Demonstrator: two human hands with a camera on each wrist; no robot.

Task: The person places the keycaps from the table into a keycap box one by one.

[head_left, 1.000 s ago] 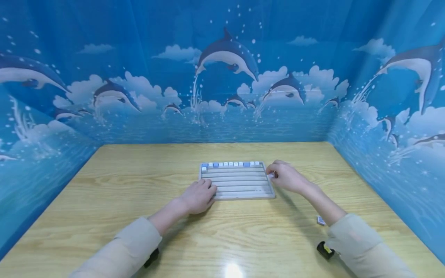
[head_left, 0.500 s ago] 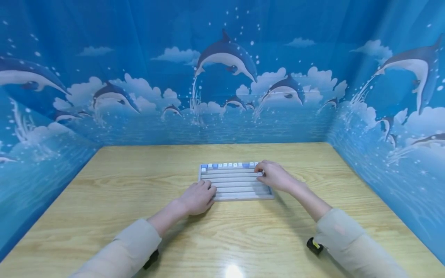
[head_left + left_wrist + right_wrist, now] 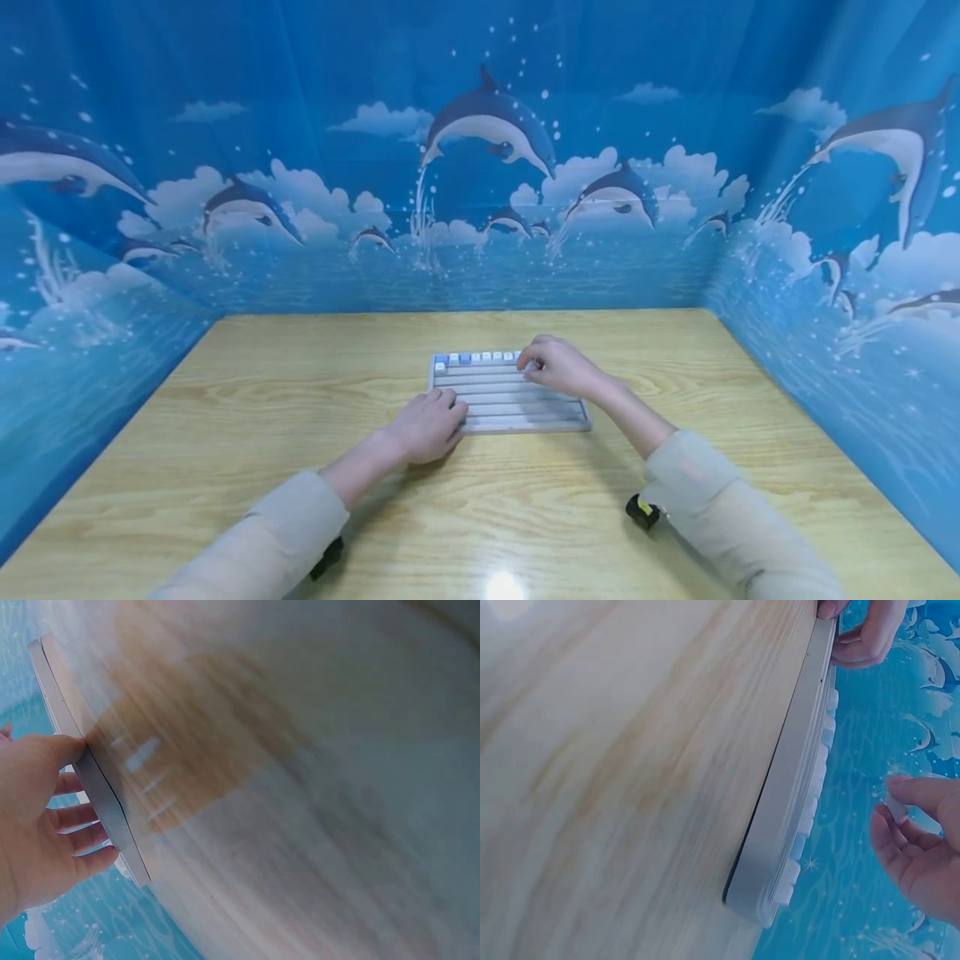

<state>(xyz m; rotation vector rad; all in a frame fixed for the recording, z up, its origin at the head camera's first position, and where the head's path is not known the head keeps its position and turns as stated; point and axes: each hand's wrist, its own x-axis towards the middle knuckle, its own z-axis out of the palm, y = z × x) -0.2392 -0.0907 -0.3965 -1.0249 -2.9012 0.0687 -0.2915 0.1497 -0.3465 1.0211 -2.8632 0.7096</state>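
Note:
A pale, shallow keycap tray [image 3: 525, 408] with raised ridges across it lies on the table in the head view. White and blue keycaps [image 3: 487, 357] line its far row, and one white keycap [image 3: 440, 367] sits below them at the left. My left hand [image 3: 429, 423] grips the tray's front left part; in the left wrist view its thumb lies against the front side and its fingers reach over the tray. Above the tray's far right part, my right hand [image 3: 562, 368] pinches a small white keycap [image 3: 895, 808] between thumb and fingers, apart from the tray in the right wrist view.
The wooden table [image 3: 315, 367] spreads around the tray. A blue curtain [image 3: 360, 275] with dolphins stands behind and at both sides. Small black devices hang under the right cuff [image 3: 642, 511] and the left cuff [image 3: 327, 558].
My right hand has moved left with the keycap, from beside the tray's right edge to above its far row. My left hand and the tray have stayed put.

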